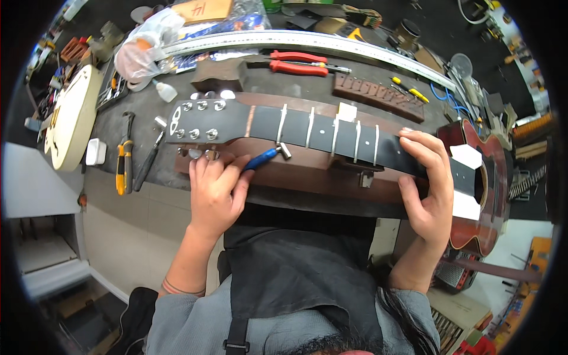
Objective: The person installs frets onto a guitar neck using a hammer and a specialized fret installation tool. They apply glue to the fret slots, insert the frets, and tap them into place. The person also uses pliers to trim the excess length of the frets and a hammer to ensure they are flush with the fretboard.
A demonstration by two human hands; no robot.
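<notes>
A guitar neck with a dark fretboard [322,131] lies across the bench, its black headstock [195,121] at the left and its red-brown body [494,154] at the right. My left hand [216,192] is closed beside the near tuning pegs, with a small blue-handled hammer [262,158] between thumb and index finger. The hammer's metal head rests by the neck's near edge; the rest of its handle is hidden by my hand. Farther up the neck, my right hand [431,183] grips it, fingers over the fretboard and thumb at the near side. Several silvery frets cross the board.
Cutters with yellow-black handles [124,168] and a black-handled hammer [148,160] lie left of the headstock. Beyond the neck are red-handled pliers [299,64], a slotted wooden block [378,97] and a long metal ruler [307,41]. A cream guitar body [74,118] stands far left.
</notes>
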